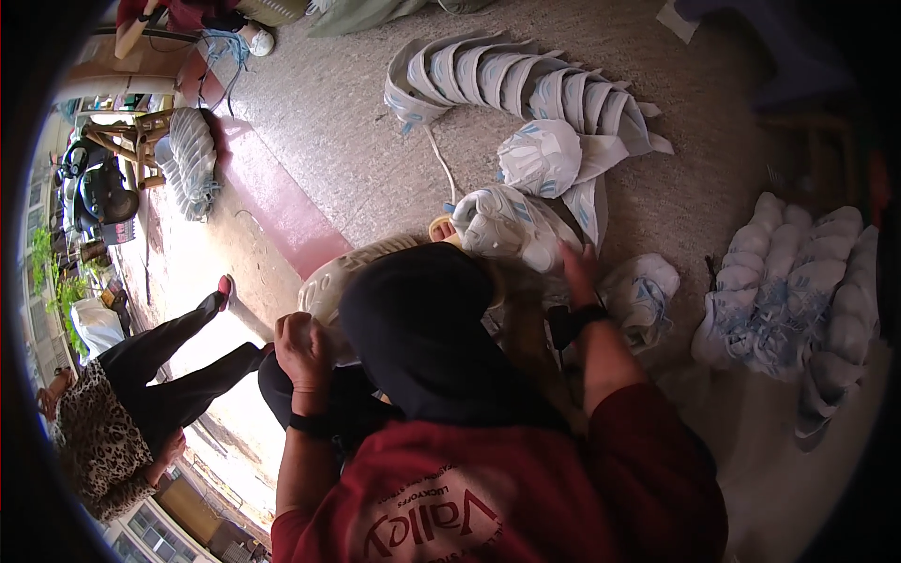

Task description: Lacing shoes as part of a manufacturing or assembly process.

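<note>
My left hand [302, 351] is closed, its fingers curled beside my knee. It is next to a cream-coloured ribbed bundle [324, 293]; what it holds, if anything, is hidden. My right hand [582, 274] has its fingers stretched out at the right edge of a pile of white shoe uppers [511, 225] with pale blue marks. Behind that pile lies another rounded white upper [540, 155]. A long curved row of nested white shoe uppers [507, 77] spreads across the floor beyond. A pale cord [439, 161] runs from the row toward the pile.
More bundled white uppers [784, 281] lie at the right, and a loose one [643, 296] sits near my right forearm. A stack of uppers [190, 159] leans by a wooden stool [141, 141]. One person [103, 422] is at the left; another person's shoe [262, 42] shows at the top.
</note>
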A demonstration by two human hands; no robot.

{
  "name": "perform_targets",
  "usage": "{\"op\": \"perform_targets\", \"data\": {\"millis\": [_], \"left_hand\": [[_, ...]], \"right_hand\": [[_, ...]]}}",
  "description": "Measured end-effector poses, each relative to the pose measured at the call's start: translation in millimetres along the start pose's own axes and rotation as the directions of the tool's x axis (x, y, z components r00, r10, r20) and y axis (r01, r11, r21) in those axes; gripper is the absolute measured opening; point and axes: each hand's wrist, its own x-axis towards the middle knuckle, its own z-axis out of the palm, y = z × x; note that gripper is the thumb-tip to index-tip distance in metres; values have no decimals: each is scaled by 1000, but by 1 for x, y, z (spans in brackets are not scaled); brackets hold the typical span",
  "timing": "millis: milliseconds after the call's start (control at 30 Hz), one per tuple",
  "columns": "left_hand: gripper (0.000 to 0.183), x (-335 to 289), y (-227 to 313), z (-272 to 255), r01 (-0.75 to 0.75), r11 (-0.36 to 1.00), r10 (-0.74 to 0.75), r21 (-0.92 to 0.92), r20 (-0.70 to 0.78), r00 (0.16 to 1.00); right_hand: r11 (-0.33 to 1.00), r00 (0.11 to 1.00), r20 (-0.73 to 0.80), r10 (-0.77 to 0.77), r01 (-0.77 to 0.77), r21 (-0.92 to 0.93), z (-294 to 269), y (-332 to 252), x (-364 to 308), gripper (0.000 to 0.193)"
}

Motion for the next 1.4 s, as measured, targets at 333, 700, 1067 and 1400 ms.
{"op": "perform_targets", "data": {"millis": [333,700,1067,1400], "left_hand": [[15,1,-2,4,10,999,-11,-30,-25,1000],[19,0,-8,8,45,996,-47,-82,-20,999],[66,13,-24,-6,-178,906,115,-383,-183,976],[73,10,25,-149,-733,616,590,-288,-447,672]], "right_hand": [[962,994,19,-109,101,254,11,-54,-14,56],[544,986,155,-59,-98,834,18,-196,-89,26],[409,620,477,-623,-262,874,-87,-350,-160,31],[538,461,570,-681,-214,816,-141,-341,-250,39]]}}
